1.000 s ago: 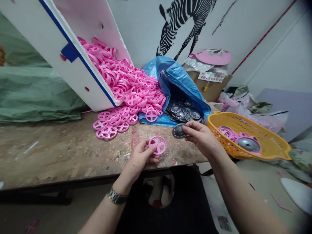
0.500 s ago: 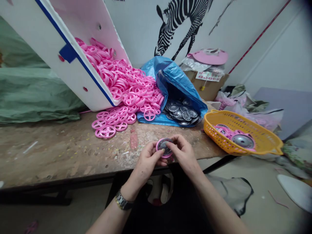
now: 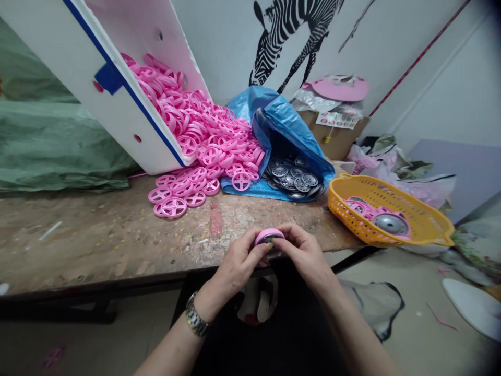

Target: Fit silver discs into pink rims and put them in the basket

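Observation:
Between my two hands, just over the table's front edge, is a pink toy wheel [image 3: 269, 233] with a dark grey hubcap disc set in its face. My left hand [image 3: 243, 257] grips its left side, thumb on the disc. From the right, my right hand [image 3: 302, 251] pinches it, thumb pressed at the disc too. The wheel is tilted, so its pink rim shows on top and the disc is partly hidden by my thumbs. Beyond my hands lie loose pink spoked wheels [image 3: 174, 207] and grey hubcap discs [image 3: 301, 184] in the mouth of a blue bag [image 3: 282, 120].
A tipped white box [image 3: 129, 125] spills a large heap of pink wheels [image 3: 211, 136] onto the worn wooden table [image 3: 97, 245]. At the right edge stands a yellow basket [image 3: 422, 219] holding several wheels with discs. Behind it is a cardboard box [image 3: 332, 133].
The wheel has tilted, its face turning from upward view towards me so the rim's edge shows. Both thumbs have moved closer together on the disc.

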Motion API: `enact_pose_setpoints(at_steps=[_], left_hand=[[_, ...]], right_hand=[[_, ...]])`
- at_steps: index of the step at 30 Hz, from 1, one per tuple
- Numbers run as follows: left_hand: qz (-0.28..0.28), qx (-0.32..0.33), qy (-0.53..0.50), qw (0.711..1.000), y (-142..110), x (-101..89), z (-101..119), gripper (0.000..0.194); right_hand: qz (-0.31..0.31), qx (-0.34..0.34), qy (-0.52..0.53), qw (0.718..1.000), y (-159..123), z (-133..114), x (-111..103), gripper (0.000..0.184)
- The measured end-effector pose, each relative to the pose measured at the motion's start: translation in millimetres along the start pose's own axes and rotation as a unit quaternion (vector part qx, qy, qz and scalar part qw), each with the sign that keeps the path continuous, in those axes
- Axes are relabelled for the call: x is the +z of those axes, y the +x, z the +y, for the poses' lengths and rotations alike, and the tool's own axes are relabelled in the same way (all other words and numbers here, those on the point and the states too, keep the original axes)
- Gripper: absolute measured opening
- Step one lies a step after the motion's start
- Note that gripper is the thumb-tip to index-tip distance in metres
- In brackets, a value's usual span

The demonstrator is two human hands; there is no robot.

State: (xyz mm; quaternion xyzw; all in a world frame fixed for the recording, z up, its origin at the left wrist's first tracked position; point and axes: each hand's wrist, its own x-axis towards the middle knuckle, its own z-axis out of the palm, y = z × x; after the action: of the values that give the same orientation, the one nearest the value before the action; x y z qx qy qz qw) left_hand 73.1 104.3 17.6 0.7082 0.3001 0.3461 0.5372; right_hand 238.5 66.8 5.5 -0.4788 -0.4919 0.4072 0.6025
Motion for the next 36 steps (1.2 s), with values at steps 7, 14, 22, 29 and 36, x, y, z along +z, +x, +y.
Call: enact_pose_setpoints(at_steps=[7, 14, 22, 29, 36], left_hand=[[0.049, 0.038, 0.065, 0.996, -3.4, 6.2, -2.6, 0.026], [0.003, 0.000, 0.083, 0.997, -1.5, 3.9, 0.1, 0.030], [0.013, -0.021, 0.002, 1.000, -1.6, 1.7, -3.9, 0.040], [0.022, 0.022, 0.048, 0.998, -4.1, 7.6, -2.2, 0.038], [0.024, 0.013, 0.028, 0.999, -1.0, 18.6, -4.9, 0.046]], right_hand=[[0.056, -0.064, -0.076, 0.994, -12.8, -0.5, 8.4, 0.011], [0.046, -0.008, 0.004, 0.999, -5.3, 5.3, 6.7, 0.023], [-0.020, 0.007, 0.011, 1.000, -6.5, 2.1, 5.2, 0.024], [0.022, -0.020, 0.003, 1.000, -15.3, 2.8, 5.9, 0.015], [0.036, -0.018, -0.039, 0.998, -19.1, 0.1, -4.7, 0.016]])
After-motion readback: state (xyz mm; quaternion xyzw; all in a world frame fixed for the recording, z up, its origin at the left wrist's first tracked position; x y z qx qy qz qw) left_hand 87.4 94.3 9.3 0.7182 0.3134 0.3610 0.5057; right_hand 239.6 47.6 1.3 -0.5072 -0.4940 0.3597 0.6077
